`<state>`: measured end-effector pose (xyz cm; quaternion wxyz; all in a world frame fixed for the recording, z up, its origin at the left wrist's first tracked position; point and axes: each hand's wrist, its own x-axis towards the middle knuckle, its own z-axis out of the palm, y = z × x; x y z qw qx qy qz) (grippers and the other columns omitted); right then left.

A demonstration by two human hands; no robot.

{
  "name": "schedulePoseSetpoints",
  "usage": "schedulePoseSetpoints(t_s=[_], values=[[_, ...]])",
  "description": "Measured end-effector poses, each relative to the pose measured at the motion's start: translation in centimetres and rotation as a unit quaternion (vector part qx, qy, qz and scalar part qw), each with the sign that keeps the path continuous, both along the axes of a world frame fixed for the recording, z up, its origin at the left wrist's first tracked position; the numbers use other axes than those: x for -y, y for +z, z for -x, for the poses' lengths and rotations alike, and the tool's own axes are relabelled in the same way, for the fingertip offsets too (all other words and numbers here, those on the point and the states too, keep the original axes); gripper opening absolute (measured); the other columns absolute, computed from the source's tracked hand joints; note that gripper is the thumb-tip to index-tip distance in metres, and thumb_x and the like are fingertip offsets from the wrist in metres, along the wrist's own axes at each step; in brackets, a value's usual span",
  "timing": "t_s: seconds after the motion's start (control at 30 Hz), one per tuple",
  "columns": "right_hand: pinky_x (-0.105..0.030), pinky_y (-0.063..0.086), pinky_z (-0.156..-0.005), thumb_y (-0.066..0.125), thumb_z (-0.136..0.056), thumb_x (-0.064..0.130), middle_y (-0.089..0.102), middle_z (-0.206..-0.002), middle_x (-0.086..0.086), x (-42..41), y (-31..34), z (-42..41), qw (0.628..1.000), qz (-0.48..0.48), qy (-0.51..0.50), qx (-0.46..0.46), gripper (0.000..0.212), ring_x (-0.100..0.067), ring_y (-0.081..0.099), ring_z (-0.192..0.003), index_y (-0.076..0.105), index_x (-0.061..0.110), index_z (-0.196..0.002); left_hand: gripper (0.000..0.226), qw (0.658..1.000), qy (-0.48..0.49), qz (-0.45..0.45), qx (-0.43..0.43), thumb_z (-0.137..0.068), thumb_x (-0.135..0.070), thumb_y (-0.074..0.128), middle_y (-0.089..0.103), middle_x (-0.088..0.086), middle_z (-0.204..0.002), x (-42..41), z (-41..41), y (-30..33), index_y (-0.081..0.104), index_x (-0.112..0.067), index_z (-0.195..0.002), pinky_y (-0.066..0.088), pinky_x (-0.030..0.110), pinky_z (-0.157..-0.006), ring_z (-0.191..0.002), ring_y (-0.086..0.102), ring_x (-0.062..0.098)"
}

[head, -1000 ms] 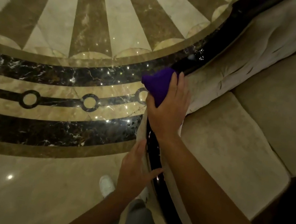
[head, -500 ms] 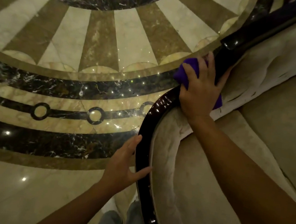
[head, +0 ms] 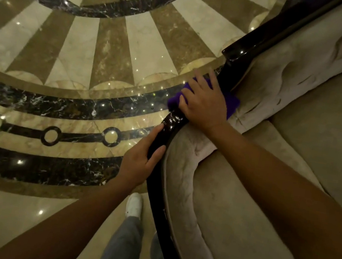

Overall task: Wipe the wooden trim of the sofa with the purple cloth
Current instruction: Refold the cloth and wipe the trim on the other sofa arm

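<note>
The sofa's dark glossy wooden trim (head: 172, 120) curves from the bottom centre up to the top right, edging the beige upholstery. My right hand (head: 205, 101) presses the purple cloth (head: 231, 103) flat onto the trim where it bends; the cloth shows on both sides of the hand and is mostly covered by it. Lower down, my left hand (head: 141, 160) grips the trim, with the thumb on the inner side and the fingers on the outer side.
The beige sofa (head: 295, 152) fills the right half, with seat cushions and a tufted back. A polished marble floor (head: 74, 70) with dark inlaid bands lies to the left. My white shoe (head: 135, 204) and grey trouser leg stand close beside the sofa.
My left hand has slid up the trim and now closes around it. My right hand with the cloth still covers the bend of the trim. The view has shifted slightly.
</note>
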<state>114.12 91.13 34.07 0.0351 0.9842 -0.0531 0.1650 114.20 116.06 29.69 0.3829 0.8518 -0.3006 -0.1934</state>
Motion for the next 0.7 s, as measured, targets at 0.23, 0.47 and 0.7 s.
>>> schedulePoseSetpoints(t_s=[0.23, 0.47, 0.7], values=[[-0.059, 0.032, -0.113, 0.048, -0.102, 0.020, 0.070, -0.111, -0.014, 1.2, 5.5, -4.1, 0.938, 0.192, -0.041, -0.285, 0.025, -0.038, 0.059, -0.112, 0.071, 0.013, -0.110, 0.065, 0.998, -0.050, -0.012, 0.048, -0.101, -0.062, 0.041, 0.064, 0.004, -0.140, 0.1, -0.8, 0.0, 0.019, -0.048, -0.161, 0.052, 0.030, -0.088, -0.116, 0.065, 0.019], [-0.054, 0.038, -0.102, 0.055, -0.102, 0.027, 0.067, -0.125, -0.012, 0.1, 9.9, -7.9, 0.842, 0.317, -0.103, -0.424, 0.025, -0.038, 0.056, -0.121, 0.067, 0.016, -0.120, 0.062, 0.997, -0.070, 0.002, 0.022, -0.105, -0.063, 0.034, 0.063, 0.006, -0.140, 1.1, -2.1, 0.2, 0.013, -0.048, -0.162, 0.056, 0.042, -0.093, -0.120, 0.065, 0.024], [-0.051, 0.035, -0.105, 0.042, -0.104, 0.032, 0.070, -0.114, -0.012, -2.1, 3.6, -7.0, 0.927, 0.025, -0.244, -0.283, 0.034, -0.034, 0.056, -0.115, 0.070, 0.014, -0.108, 0.057, 0.998, -0.051, 0.028, -0.031, -0.106, -0.064, 0.023, 0.066, 0.007, -0.122, 1.0, -2.2, -0.7, 0.018, -0.048, -0.160, 0.056, 0.049, -0.089, -0.111, 0.064, 0.024]])
